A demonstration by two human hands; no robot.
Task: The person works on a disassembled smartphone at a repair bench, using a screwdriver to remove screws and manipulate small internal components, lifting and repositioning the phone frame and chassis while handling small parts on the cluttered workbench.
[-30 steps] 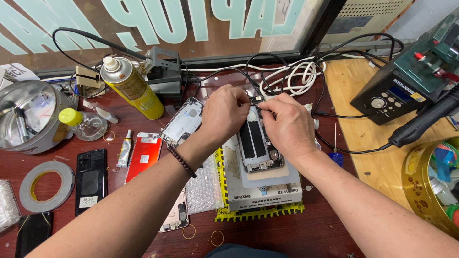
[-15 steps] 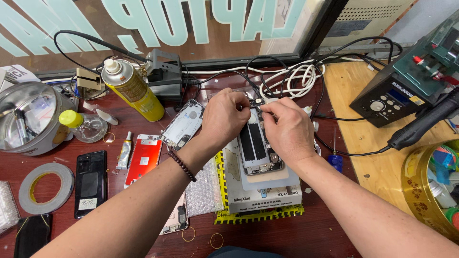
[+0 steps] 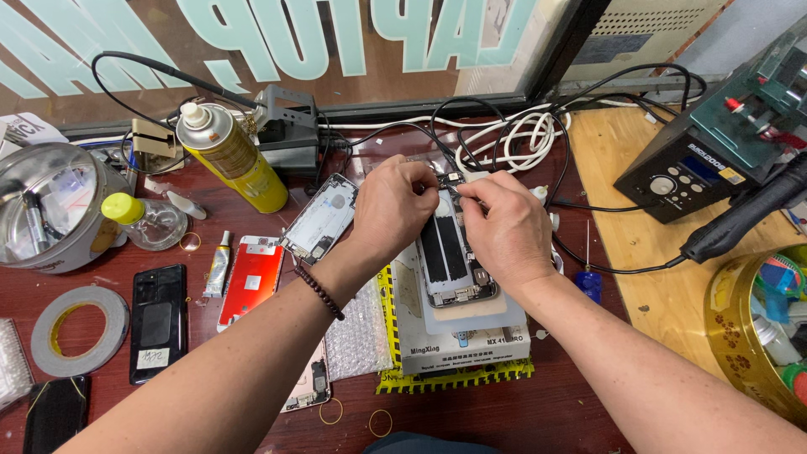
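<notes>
Head view: left hand [image 3: 393, 206] and right hand [image 3: 502, 225] apparently pinch opened phone [image 3: 450, 256].

Phone repair workshop bench. Dark red table [image 3: 588, 412] carries an opened phone [image 3: 450, 252] on a grey heating pad [image 3: 462, 340], loose phone parts, a yellow spray can [image 3: 231, 155] and a tape roll [image 3: 80, 329]. Soldering station [image 3: 714, 155] sits at the right edge, cables [image 3: 513, 134] along the back edge.
</notes>
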